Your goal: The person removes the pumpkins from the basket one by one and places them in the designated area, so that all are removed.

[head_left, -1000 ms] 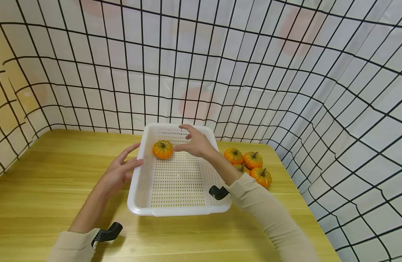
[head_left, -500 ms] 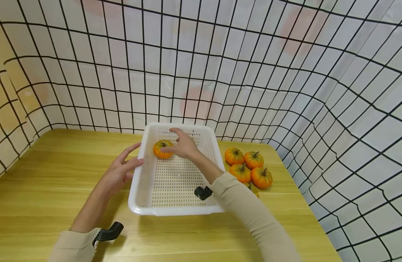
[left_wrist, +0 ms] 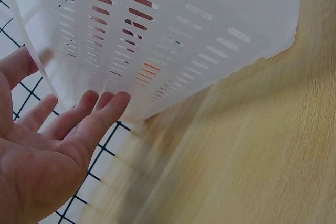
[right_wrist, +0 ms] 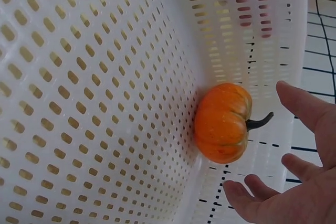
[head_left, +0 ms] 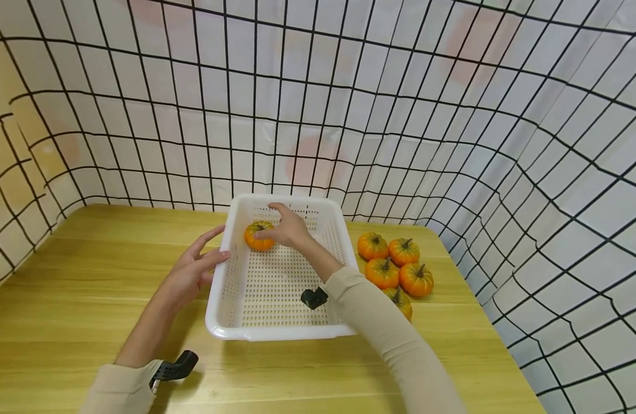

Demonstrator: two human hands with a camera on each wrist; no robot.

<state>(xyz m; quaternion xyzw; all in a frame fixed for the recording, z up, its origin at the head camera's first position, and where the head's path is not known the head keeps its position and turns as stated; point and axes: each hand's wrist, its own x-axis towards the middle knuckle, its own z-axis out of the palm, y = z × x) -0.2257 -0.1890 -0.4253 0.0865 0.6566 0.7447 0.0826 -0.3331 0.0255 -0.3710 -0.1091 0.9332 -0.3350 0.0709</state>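
A white perforated plastic basket [head_left: 282,332] stands on the wooden table. One small orange pumpkin [right_wrist: 223,123] with a dark stem sits inside, near the far left corner. My left hand [head_left: 186,275] holds the basket's left side, thumb hooked over the rim and fingers against the outer wall [left_wrist: 205,40]. Over the basket reaches my right hand [head_left: 291,229], its thumb and fingers spread around the pumpkin. In the right wrist view a gap shows between those fingers [right_wrist: 239,195] and the pumpkin, and nothing is gripped.
Several more small pumpkins [head_left: 382,273] lie clustered on the table just right of the basket. A black wire grid [head_left: 297,132] backed by white cloth encloses the table's back and sides. Bare wooden tabletop [head_left: 54,287] stretches out on the left.
My right hand has moved left and over the pumpkin in the basket, then nearly stopped. My left hand stays at the rim. More of the clustered pumpkins show beside the right sleeve.
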